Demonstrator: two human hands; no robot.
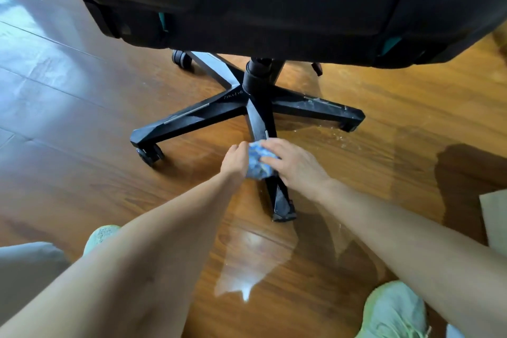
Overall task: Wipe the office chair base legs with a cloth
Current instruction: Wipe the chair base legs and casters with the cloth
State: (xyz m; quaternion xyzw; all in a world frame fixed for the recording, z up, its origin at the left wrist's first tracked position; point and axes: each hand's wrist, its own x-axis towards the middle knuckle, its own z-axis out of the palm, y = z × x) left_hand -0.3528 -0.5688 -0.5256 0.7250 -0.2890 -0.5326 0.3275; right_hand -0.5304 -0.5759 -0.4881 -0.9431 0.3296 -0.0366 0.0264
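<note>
A black office chair stands on a wooden floor, its star-shaped base (258, 101) spreading several legs with castors. The leg nearest me (262, 126) runs down toward my feet. A crumpled blue-and-white cloth (258, 164) is wrapped over the middle of that leg. My left hand (235, 160) holds the cloth from the left side. My right hand (293, 163) grips it from the right, fingers curled over the top. The right-hand leg (318, 108) shows pale dusty streaks.
The black seat (274, 3) overhangs the base from above. My two pale green shoes (395, 313) (100, 236) sit on the floor at the lower right and lower left. A cardboard piece (496, 217) lies at the right edge. Glare patches shine on the floorboards.
</note>
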